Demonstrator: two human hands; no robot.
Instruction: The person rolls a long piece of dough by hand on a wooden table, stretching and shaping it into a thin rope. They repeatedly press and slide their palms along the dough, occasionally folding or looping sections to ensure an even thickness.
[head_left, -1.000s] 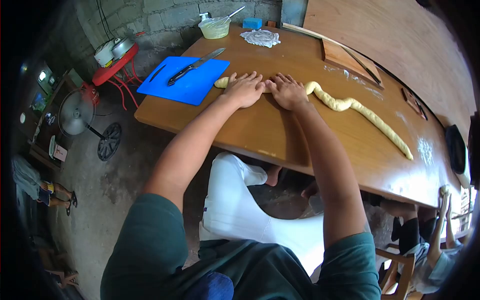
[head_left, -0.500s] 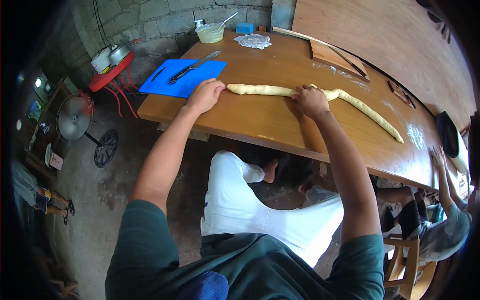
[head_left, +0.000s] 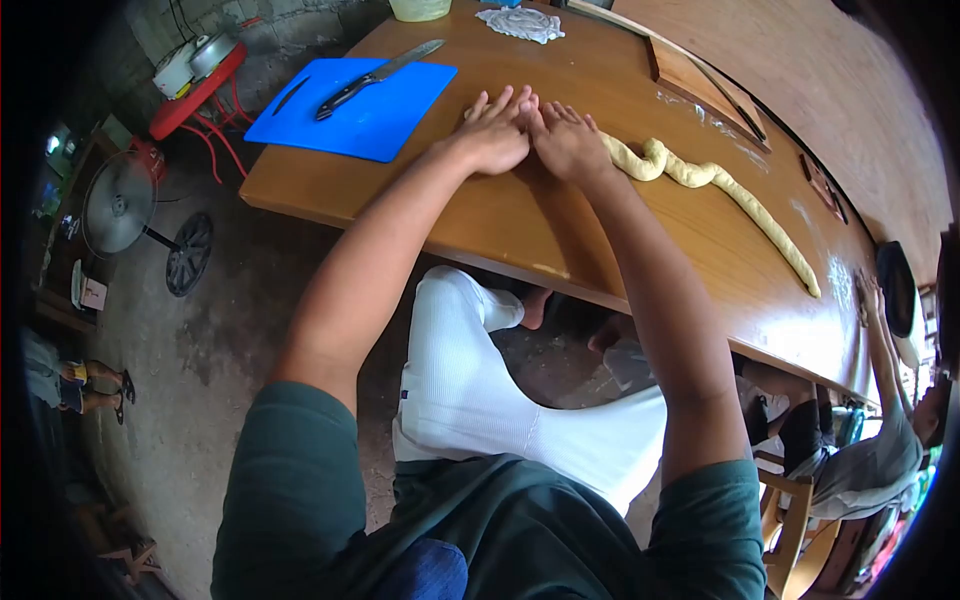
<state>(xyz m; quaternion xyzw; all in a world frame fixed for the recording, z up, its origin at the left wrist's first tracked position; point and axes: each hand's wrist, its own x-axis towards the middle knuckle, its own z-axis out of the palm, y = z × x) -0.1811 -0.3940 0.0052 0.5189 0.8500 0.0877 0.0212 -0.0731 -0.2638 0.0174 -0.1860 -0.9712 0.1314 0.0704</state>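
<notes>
A long rope of pale yellow dough [head_left: 755,213] lies across the wooden table, with a wavy, kinked stretch just right of my hands and a straighter tail toward the right. My left hand [head_left: 494,135] rests palm down over the dough's left end, fingers stretched out. Right beside it, my right hand [head_left: 568,142] lies flat on the dough with fingers extended; the two hands meet at the thumbs. Most of the dough beneath them is hidden.
A black-handled knife [head_left: 380,78] lies on a blue cutting board [head_left: 400,118] at the left. Farther back are a crumpled white cloth [head_left: 520,24] and a tub [head_left: 420,8]. A wooden board [head_left: 705,90] sits at the right rear. Another person's hands [head_left: 868,298] touch the table's right end.
My left hand has moved right onto the dough and opened flat. My right hand has shifted left and flattened out. The dough right of my hands is now more wavy; the view has tilted down.
</notes>
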